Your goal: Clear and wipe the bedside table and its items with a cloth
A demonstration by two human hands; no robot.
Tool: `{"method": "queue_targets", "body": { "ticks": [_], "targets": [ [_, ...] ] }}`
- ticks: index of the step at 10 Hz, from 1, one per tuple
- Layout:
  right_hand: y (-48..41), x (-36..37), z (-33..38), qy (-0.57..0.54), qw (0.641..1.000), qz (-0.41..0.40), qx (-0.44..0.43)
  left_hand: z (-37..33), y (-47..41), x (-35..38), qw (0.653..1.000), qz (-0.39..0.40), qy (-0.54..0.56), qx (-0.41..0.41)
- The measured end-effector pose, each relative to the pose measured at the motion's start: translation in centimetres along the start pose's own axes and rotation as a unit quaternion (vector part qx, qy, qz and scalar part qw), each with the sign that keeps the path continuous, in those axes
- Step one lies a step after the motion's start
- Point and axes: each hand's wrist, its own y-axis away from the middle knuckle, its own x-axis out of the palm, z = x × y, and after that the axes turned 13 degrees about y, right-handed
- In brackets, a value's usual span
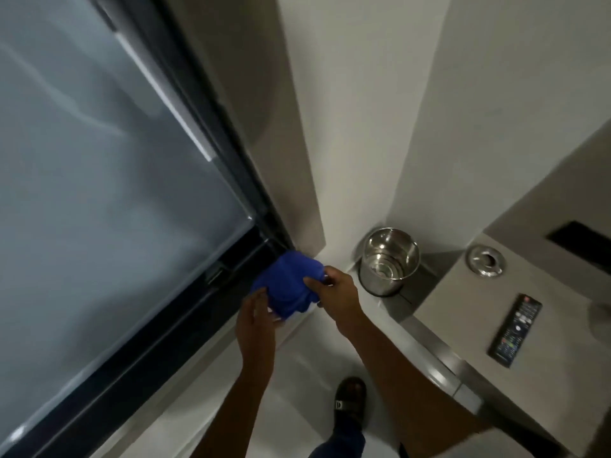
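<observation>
Head view: both hands [299, 304] around cloth [287, 285]

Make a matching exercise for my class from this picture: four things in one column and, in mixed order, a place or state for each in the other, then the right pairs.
Things:
1. blue cloth
2. remote control
3. steel bucket
4. ashtray

Places or states:
A. standing open-topped in the corner by the wall
B. bunched between the right hand and the left hand
C. lying flat near the table's front edge
D. resting at the back of the table, round and shiny

Pairs: 1-B, 2-C, 3-A, 4-D
</observation>
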Motion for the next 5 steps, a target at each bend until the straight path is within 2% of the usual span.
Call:
{"method": "queue_targets", "body": {
  "ticks": [1, 2, 3, 4, 5],
  "targets": [
    [-2.1, 2.4, 2.2, 0.004, 1.0, 0.012, 0.015, -1.6, -3.1, -0.4, 0.994, 0.018, -0.094, 0.044],
    [-3.2, 4.5, 3.1, -0.024, 0.998, 0.019, 0.048, -1.6, -5.3, -1.0, 0.971, 0.055, -0.214, 0.095],
    [-3.0, 5.2, 3.0, -0.073, 0.994, 0.033, 0.071, -1.1, -5.1, -1.8, 0.943, 0.033, -0.295, 0.15],
    [-2.6, 4.3, 1.6, -0.088, 0.988, 0.066, 0.105, -0.2, -4.4, -2.3, 0.93, 0.01, -0.308, 0.2],
    [-2.6, 2.2, 0.7, -0.009, 0.993, 0.047, 0.11, 0.8, -3.3, -1.7, 0.897, -0.043, -0.355, 0.258]
  ]
}}
